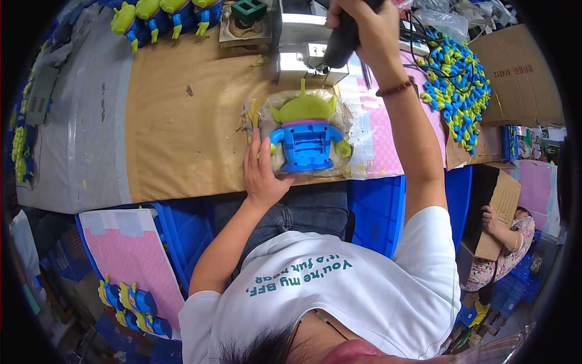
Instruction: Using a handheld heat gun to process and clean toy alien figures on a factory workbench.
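Note:
A toy figure [309, 143] with a green three-eared head and blue body lies in a padded, film-covered holder [347, 121] at the table's front edge. An open compartment shows in its body. My left hand [267, 176] rests against the figure's left side and lower corner, fingers stretched out, thumb near its base. Beyond the figure, my right hand [371, 36] is closed around a black electric screwdriver [343, 43]. The tool's lower end is at a small metal screw feeder [316, 56]; its bit cannot be made out.
Green-and-blue small parts [458, 85] are heaped at the right beside a cardboard box [515, 76]. Several similar figures [148, 21] stand at the far left. A green square block [248, 11] sits near the feeder. Another person [500, 242] handles a carton at the right.

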